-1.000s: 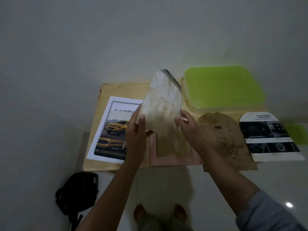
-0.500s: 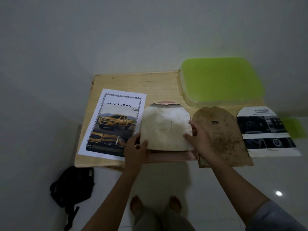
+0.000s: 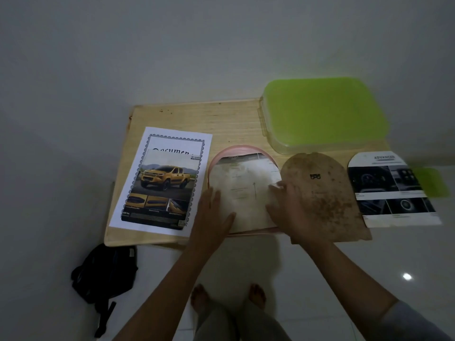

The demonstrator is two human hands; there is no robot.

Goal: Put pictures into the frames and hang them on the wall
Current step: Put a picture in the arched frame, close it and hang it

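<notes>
An arch-shaped pink frame (image 3: 222,153) lies face down on the small wooden table (image 3: 197,116). A pale arch-cut picture (image 3: 243,190) lies inside it, back side up. My left hand (image 3: 214,212) rests flat on the picture's lower left part. My right hand (image 3: 288,207) presses its right edge with fingers stretched out. A brown arch-shaped backing board (image 3: 325,193) lies just right of the frame, partly under my right hand. Further right lies another arch-cut picture (image 3: 391,190) with dark car-interior photos.
A white sheet with a yellow pickup picture (image 3: 165,180) lies at the table's left. A green plastic lid (image 3: 322,112) sits at the back right. A black bag (image 3: 105,274) lies on the floor by the table's left corner. The wall is right behind the table.
The pale picture was held up and tilted above the frame; it has been lowered flat into the frame. Both hands went from holding its edges to pressing on it.
</notes>
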